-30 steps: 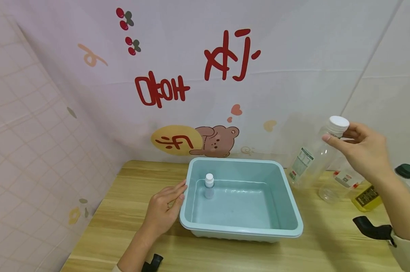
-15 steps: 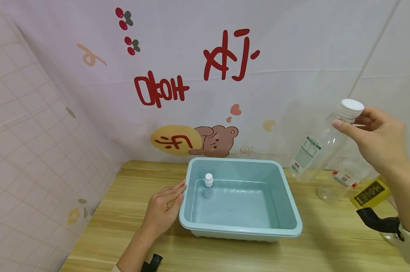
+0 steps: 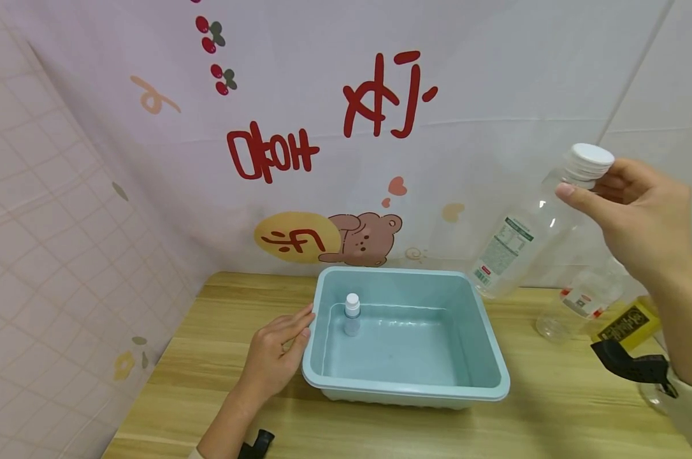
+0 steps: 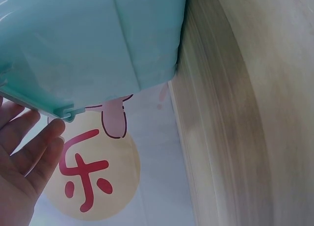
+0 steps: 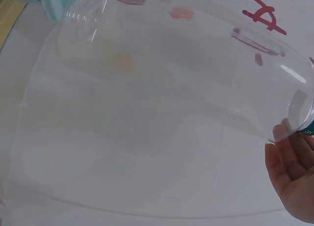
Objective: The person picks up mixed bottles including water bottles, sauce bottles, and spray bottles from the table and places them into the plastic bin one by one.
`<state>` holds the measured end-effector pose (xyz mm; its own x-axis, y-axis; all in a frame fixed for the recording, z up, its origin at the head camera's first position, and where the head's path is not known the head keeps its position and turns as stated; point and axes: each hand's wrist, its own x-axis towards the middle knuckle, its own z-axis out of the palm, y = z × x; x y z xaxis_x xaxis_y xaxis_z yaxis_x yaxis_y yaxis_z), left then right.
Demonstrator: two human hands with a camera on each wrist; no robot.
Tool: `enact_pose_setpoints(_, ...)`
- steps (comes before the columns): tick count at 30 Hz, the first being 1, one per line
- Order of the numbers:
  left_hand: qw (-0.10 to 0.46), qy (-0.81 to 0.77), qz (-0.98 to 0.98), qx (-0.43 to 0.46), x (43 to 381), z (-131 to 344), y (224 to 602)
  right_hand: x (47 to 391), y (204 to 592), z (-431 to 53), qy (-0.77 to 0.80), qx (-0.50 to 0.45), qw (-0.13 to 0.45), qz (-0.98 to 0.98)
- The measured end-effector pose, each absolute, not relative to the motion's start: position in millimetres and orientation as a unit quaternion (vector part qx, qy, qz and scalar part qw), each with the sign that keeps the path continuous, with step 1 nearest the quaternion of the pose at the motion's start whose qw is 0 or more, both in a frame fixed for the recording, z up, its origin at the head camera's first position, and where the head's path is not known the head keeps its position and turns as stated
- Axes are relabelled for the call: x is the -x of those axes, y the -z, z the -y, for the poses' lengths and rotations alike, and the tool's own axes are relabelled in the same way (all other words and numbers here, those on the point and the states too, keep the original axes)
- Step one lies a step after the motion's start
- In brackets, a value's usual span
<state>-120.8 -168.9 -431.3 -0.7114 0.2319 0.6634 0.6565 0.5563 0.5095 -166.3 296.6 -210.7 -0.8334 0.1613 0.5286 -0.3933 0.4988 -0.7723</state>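
Note:
My right hand (image 3: 647, 210) grips a clear plastic bottle (image 3: 538, 223) by its neck, just under the white cap. The bottle is tilted, its base toward the basin's back right corner, and it is raised off the table. A printed label shows on its side; in the right wrist view the transparent body (image 5: 181, 69) stretches away from the fingers. My left hand (image 3: 280, 350) rests with extended fingers against the left rim of a light blue basin (image 3: 409, 389). Inside the basin, near its left wall, stands a small bottle (image 3: 352, 315) with a white cap.
Right of the basin a clear bottle with a red-and-white label (image 3: 578, 306) and a bottle of yellow liquid (image 3: 627, 325) stand on the wooden table (image 3: 208, 376). Partly behind the right wrist lies a clear round object (image 3: 652, 398). A printed cloth (image 3: 495, 95) hangs behind.
My right hand has lifted the bottle upward and to the right from the table, and its base has lately swung left toward the basin. My left hand has stayed at the rim.

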Motion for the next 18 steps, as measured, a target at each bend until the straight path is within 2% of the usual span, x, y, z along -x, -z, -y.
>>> enact_pose_setpoints(18, 0.271, 0.394, 0.839, 0.260, 122, 170, 433, 169, 204, -258, -0.663, -0.203, 0.248, 0.677)
